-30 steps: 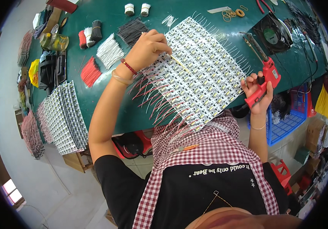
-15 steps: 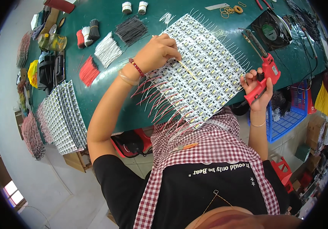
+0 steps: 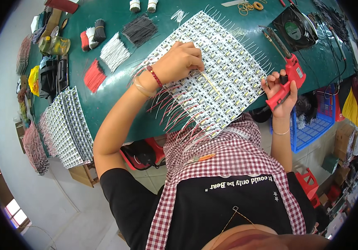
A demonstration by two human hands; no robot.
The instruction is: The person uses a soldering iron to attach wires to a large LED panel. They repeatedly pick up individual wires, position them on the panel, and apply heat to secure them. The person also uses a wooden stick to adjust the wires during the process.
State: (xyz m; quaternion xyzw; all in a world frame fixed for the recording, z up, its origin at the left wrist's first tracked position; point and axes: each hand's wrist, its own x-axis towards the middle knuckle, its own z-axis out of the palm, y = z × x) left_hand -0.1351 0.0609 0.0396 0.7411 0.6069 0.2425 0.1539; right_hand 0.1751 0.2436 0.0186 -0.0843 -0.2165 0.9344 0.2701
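Observation:
A large white sheet of circuit boards (image 3: 229,62) dotted with small components lies tilted across the table edge, reaching onto my lap. Red and white wires (image 3: 174,109) stick out along its near-left side, with pale wires along the far-right side. My left hand (image 3: 182,61) is closed over the middle of the sheet, pinching a thin pale wooden stick (image 3: 212,85) whose end points down at the boards. At the right edge of the sheet, my right hand (image 3: 284,109) grips a red soldering gun (image 3: 294,71) by its handle. The gun's metal tip points away, toward the far side.
Bundles of red wires (image 3: 94,76), white wires (image 3: 114,52) and black wires (image 3: 140,30) lie left of the sheet. A black fan (image 3: 293,29) stands at the far right. More board sheets (image 3: 68,127) hang at the left edge. A blue crate (image 3: 312,135) sits below right.
My left hand has moved a little to the right and nearer over the boards, carrying the stick. My right hand keeps the soldering gun in nearly the same place.

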